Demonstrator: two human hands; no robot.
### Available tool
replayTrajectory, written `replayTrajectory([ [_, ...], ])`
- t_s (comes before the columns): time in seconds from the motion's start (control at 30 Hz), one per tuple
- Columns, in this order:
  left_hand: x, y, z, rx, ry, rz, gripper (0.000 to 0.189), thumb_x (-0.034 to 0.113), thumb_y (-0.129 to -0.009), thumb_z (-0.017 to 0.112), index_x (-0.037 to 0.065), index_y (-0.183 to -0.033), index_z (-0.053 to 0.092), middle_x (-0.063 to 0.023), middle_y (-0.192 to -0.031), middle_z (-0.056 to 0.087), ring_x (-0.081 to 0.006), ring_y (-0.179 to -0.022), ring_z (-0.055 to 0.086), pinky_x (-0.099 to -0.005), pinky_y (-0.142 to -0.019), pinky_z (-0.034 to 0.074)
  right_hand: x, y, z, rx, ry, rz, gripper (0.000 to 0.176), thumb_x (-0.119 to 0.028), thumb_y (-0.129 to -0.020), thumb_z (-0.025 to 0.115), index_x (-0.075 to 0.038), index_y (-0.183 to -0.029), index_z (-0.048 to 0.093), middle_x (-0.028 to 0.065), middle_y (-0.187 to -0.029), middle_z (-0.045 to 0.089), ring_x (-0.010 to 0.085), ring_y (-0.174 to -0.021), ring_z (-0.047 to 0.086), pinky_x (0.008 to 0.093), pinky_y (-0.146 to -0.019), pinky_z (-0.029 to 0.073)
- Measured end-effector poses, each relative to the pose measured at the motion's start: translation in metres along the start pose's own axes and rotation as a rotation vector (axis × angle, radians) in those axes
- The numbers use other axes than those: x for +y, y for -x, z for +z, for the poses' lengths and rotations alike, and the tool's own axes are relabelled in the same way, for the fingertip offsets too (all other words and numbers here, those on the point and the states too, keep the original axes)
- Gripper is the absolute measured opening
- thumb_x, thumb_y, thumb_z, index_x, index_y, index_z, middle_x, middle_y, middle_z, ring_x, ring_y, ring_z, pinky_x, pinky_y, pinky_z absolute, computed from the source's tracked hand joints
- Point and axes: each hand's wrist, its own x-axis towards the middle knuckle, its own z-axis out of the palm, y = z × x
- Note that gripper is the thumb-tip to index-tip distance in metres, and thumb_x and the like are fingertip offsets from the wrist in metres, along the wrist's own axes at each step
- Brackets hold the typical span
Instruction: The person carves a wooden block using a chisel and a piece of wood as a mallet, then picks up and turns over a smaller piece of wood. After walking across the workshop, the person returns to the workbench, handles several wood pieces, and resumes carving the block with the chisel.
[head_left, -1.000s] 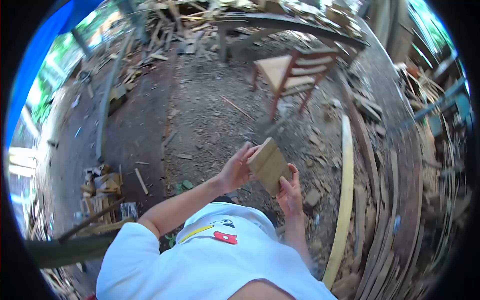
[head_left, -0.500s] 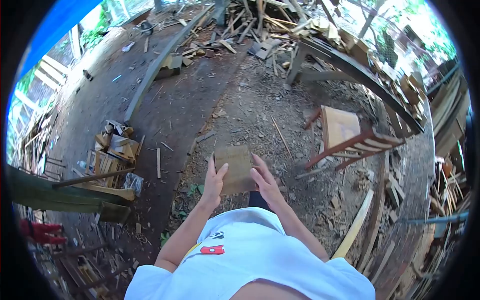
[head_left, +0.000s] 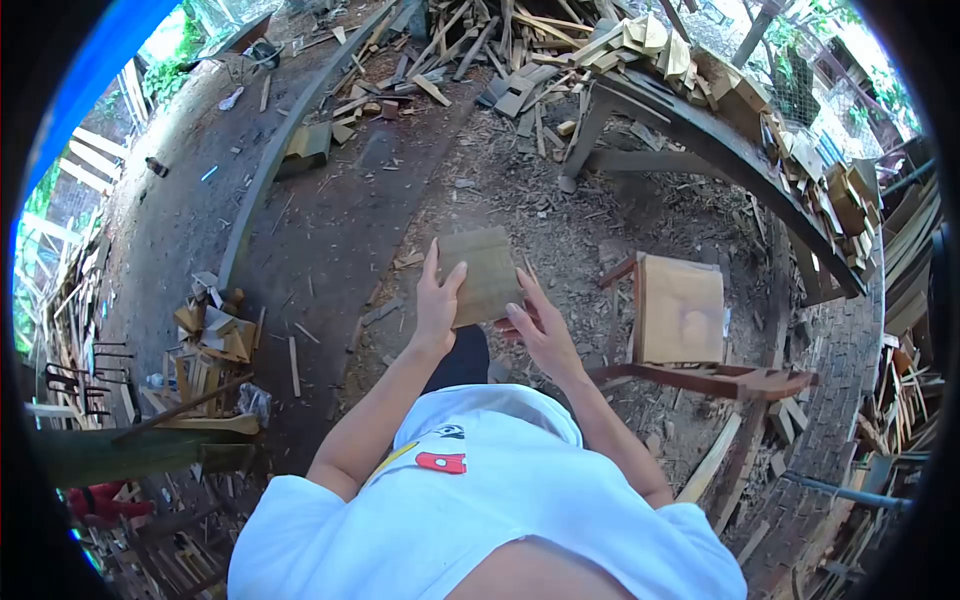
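Observation:
A flat, squarish wooden board (head_left: 482, 270) is held out in front of my body, its broad face turned up toward me. My left hand (head_left: 436, 308) grips the board's left edge, thumb on the upper face and fingers along the side. At the lower right corner my right hand (head_left: 545, 330) closes on the board, its index finger along the right edge and the thumb near the corner. The undersides of both hands' fingers are partly hidden.
A wooden chair (head_left: 682, 310) stands to the right. Behind it runs a long workbench (head_left: 700, 125) stacked with wood offcuts. Scrap wood (head_left: 490, 45) is heaped at the far end. At left sit a pile of wood blocks (head_left: 215, 335) and a thick beam (head_left: 130, 455). Chips litter the ground.
The board and both hands have moved up and farther from my body. My view has shifted, and a dark-clothed leg shows more below the board.

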Motion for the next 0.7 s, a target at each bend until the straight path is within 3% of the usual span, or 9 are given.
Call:
replayTrajectory([
  [0.1, -0.005, -0.039, 0.047, -0.075, -0.025, 0.111, 0.065, 0.010, -0.088, 0.064, 0.006, -0.145, 0.034, -0.0123, -0.128, 0.054, -0.0164, -0.107, 0.056, -0.0309, -0.089, 0.048, -0.010, -0.021, -0.030, 0.148, 0.020, -0.049, 0.057, -0.008, -0.096, 0.053, -0.009, -0.147, 0.030, 0.0088, -0.104, 0.062, 0.0128, -0.082, 0.065, 0.0244, -0.070, 0.053],
  [0.17, -0.008, -0.062, 0.076, -0.112, -0.020, 0.056, 0.065, 0.009, -0.087, 0.066, 0.005, -0.145, 0.035, -0.0119, -0.121, 0.058, -0.0154, -0.102, 0.058, -0.0298, -0.086, 0.049, -0.009, -0.036, -0.048, 0.238, 0.034, -0.096, 0.058, -0.004, -0.094, 0.054, -0.009, -0.147, 0.032, 0.0083, -0.100, 0.062, 0.0125, -0.080, 0.065, 0.0237, -0.068, 0.053],
  [0.27, -0.017, -0.105, 0.118, -0.197, -0.031, 0.037, 0.066, 0.007, -0.086, 0.068, 0.004, -0.144, 0.037, -0.0115, -0.112, 0.063, -0.0139, -0.092, 0.062, -0.0281, -0.081, 0.051, -0.019, -0.064, -0.072, 0.422, -0.062, -0.044, 0.057, -0.002, -0.093, 0.054, -0.007, -0.146, 0.033, 0.0069, -0.084, 0.063, 0.0124, -0.073, 0.065, 0.0253, -0.066, 0.055],
  [0.43, -0.019, -0.193, 0.191, -0.351, -0.008, 0.068, 0.064, 0.007, -0.084, 0.069, 0.003, -0.142, 0.040, -0.0109, -0.106, 0.066, -0.0135, -0.087, 0.063, -0.0280, -0.078, 0.052, -0.032, -0.134, -0.122, 0.539, -0.090, -0.063, 0.054, -0.007, -0.094, 0.055, -0.007, -0.144, 0.035, 0.0088, -0.093, 0.065, 0.0148, -0.075, 0.066, 0.0267, -0.069, 0.056],
  [0.5, -0.006, -0.227, 0.222, -0.429, -0.013, -0.019, 0.064, 0.009, -0.084, 0.071, 0.007, -0.142, 0.041, -0.0112, -0.104, 0.067, -0.0122, -0.088, 0.063, -0.0264, -0.076, 0.052, -0.044, -0.168, -0.142, 0.640, -0.168, -0.074, 0.056, -0.008, -0.093, 0.056, -0.008, -0.144, 0.034, 0.0100, -0.095, 0.065, 0.0151, -0.076, 0.066, 0.0274, -0.069, 0.056],
  [0.7, 0.025, -0.333, 0.282, -0.441, 0.002, 0.018, 0.060, 0.009, -0.084, 0.071, 0.006, -0.138, 0.045, -0.0108, -0.101, 0.067, -0.0122, -0.088, 0.064, -0.0256, -0.076, 0.052, -0.094, -0.274, -0.191, 0.620, -0.071, -0.055, 0.046, -0.005, -0.093, 0.055, -0.004, -0.134, 0.035, 0.0145, -0.097, 0.065, 0.0165, -0.079, 0.066, 0.0281, -0.071, 0.056],
])
